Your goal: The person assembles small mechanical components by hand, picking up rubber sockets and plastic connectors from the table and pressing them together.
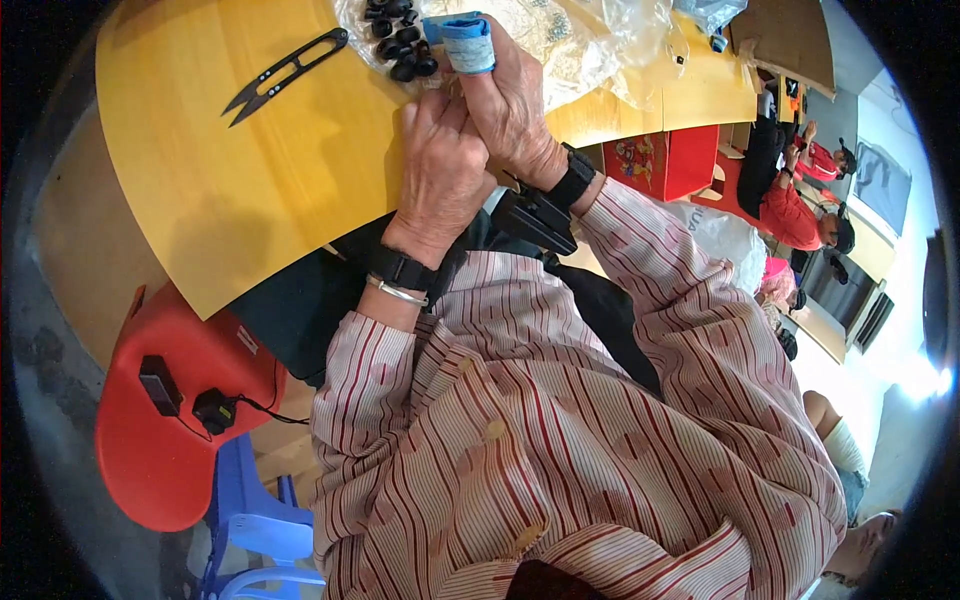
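My left hand (445, 160) and my right hand (515, 110) are pressed together at the table's near edge. The left fingers are curled and closed, but what lies in them is hidden. Blue-edged pale cloth wraps (468, 48) cover digits of the right hand, which is also closed, and its grip is hidden too. Just beyond the hands, small rounded black parts (402, 45) are heaped on clear plastic. Black thread snips (285, 78) lie on the yellow table (300, 190) to the left, blades toward me.
A clear plastic bag (590, 50) spreads across the table's far right. Below the right side stands a red box (660, 165). A red chair (150, 440) with black adapters (212, 410) and a blue stool (262, 520) are at left. People in red (795, 212) sit at far right.
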Demonstrator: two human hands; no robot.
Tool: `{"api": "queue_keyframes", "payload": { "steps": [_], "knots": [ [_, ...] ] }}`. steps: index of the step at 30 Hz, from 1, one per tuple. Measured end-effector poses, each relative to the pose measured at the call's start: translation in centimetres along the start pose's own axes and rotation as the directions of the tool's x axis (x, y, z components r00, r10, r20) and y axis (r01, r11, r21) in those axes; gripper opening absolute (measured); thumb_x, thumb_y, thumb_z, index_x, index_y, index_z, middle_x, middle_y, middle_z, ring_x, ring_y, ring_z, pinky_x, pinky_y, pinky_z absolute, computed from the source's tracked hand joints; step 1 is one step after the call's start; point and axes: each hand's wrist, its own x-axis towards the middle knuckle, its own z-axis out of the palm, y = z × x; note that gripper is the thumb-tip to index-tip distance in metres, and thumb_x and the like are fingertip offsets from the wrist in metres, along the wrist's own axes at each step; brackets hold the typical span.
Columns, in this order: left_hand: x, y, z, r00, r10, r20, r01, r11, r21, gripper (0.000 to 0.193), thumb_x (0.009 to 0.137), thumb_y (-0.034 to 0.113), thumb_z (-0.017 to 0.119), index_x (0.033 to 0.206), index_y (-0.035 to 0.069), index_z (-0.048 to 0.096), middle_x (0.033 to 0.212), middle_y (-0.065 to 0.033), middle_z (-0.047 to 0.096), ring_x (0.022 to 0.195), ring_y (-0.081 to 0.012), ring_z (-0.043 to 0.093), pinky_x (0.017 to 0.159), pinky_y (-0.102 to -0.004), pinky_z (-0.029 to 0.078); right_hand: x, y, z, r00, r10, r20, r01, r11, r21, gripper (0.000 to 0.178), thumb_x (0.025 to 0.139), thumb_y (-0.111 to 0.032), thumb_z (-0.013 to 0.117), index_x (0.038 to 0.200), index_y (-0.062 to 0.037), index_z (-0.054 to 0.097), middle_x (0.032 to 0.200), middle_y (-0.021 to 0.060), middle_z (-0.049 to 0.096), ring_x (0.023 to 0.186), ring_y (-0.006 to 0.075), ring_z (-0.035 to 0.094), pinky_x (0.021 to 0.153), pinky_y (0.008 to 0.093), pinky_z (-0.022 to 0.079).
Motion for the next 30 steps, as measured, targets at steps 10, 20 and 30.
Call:
{"api": "queue_keyframes", "payload": {
  "steps": [10, 20, 30],
  "knots": [
    [0.3, 0.1, 0.7, 0.999, 0.006, -0.05, -0.006, 1.0, -0.004, 0.041, 0.053, -0.002, 0.068, 0.092, -0.002, 0.057, 0.095, -0.013, 0.056, 0.094, -0.0317, 0.048, 0.077, -0.0421, 0.035, 1.9, 4.9, 0.0, 0.469, -0.876, 0.113, 0.671, 0.27, -0.691, 0.039, 0.081, -0.004, 0.055, 0.118, 0.0043, 0.048, 0.114, 0.0263, 0.049, 0.092, 0.0417, 0.054, 0.078, 0.0423, 0.046],
    [0.4, 0.3, 0.0, 0.998, -0.064, 0.011, 0.065, 0.997, -0.03, 0.038, 0.055, 0.0, 0.068, 0.092, -0.001, 0.059, 0.101, -0.0147, 0.058, 0.101, -0.0335, 0.049, 0.086, -0.0422, 0.036, 0.5, -0.2, -0.9, 0.931, -0.353, 0.097, 0.365, 0.879, -0.308, 0.035, 0.08, -0.002, 0.053, 0.113, 0.0055, 0.048, 0.112, 0.029, 0.046, 0.086, 0.0432, 0.053, 0.071, 0.045, 0.045],
    [-0.1, -0.2, -0.3, 1.0, -0.024, 0.008, 0.024, 0.999, 0.04, 0.045, 0.053, 0.0, 0.07, 0.098, -0.003, 0.062, 0.114, -0.0158, 0.058, 0.116, -0.0318, 0.045, 0.091, -0.0418, 0.033, 1.1, -0.4, -0.7, 0.931, -0.267, 0.249, 0.351, 0.84, -0.414, 0.044, 0.072, -0.013, 0.058, 0.11, 0.0052, 0.047, 0.103, 0.0307, 0.048, 0.084, 0.0447, 0.051, 0.071, 0.0445, 0.045]
  ]
}}
